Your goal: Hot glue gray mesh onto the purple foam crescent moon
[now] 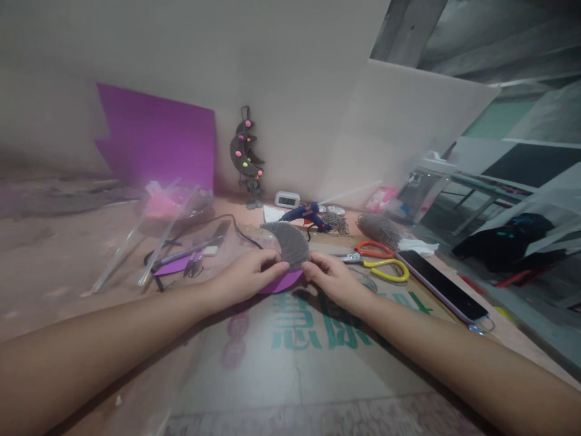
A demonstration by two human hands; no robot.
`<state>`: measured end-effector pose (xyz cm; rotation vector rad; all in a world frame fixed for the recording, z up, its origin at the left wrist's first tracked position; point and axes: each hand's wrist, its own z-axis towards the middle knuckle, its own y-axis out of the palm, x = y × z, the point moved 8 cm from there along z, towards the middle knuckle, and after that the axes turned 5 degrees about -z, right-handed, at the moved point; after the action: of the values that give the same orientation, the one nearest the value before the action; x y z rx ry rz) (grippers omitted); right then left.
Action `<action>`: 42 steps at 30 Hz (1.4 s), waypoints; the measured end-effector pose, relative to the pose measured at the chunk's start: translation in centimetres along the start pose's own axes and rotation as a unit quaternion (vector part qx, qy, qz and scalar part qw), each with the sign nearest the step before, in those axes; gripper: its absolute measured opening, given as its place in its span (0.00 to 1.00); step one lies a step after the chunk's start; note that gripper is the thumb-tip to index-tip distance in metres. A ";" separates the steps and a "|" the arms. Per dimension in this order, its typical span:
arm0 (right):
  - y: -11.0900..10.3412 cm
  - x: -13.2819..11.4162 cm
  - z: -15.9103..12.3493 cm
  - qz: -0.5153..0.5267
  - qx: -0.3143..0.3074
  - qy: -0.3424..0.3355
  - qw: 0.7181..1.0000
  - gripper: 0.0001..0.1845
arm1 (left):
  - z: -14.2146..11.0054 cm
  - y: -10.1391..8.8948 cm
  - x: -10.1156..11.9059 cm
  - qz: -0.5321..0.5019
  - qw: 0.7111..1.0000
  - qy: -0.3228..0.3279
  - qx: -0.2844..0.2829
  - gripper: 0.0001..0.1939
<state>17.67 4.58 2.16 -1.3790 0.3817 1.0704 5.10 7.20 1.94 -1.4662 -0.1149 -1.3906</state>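
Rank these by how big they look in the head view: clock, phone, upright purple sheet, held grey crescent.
1. Purple sheet
2. Phone
3. Grey crescent
4. Clock

This goes by apparent size only; differing distances leave true sizes unsure.

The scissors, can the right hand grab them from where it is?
Probably yes: the scissors lie close beside the right hand, and nothing seems to cover their handles. It would likely need to let go of the grey moon first.

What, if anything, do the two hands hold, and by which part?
The left hand and right hand hold the grey crescent by its lower part, near the purple section.
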 end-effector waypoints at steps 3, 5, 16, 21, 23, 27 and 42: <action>-0.4 0.2 0.0 0.001 0.023 0.008 1.000 0.21 | 0.0 0.0 -0.3 0.000 1.000 -0.013 0.006 0.20; -0.9 0.4 0.0 0.013 0.053 0.020 0.998 0.22 | 0.0 -0.1 -0.4 -0.013 1.000 -0.020 0.011 0.20; -3.9 1.4 -0.4 0.003 0.207 0.065 0.976 0.11 | 0.0 -0.8 -0.5 -0.066 0.996 -0.042 0.047 0.19; -3.9 0.9 -0.7 -0.009 0.212 0.049 0.976 0.10 | 0.0 -0.7 -0.9 -0.072 0.995 -0.052 0.049 0.20; -3.7 0.8 -0.6 -0.012 0.205 0.039 0.978 0.09 | 0.1 -0.7 -1.0 -0.080 0.994 -0.056 0.049 0.20; -3.4 0.6 -0.5 -0.040 0.184 0.017 0.982 0.06 | 0.2 -0.6 -1.2 -0.089 0.994 -0.054 0.045 0.20; -2.3 -0.7 -0.2 -0.037 0.153 -0.008 0.988 0.15 | 0.1 -1.0 -1.2 -0.090 0.991 -0.087 0.057 0.20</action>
<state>19.16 4.53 4.08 -1.1029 0.4591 0.9186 4.13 8.38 1.61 -1.5075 -0.4394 -1.3728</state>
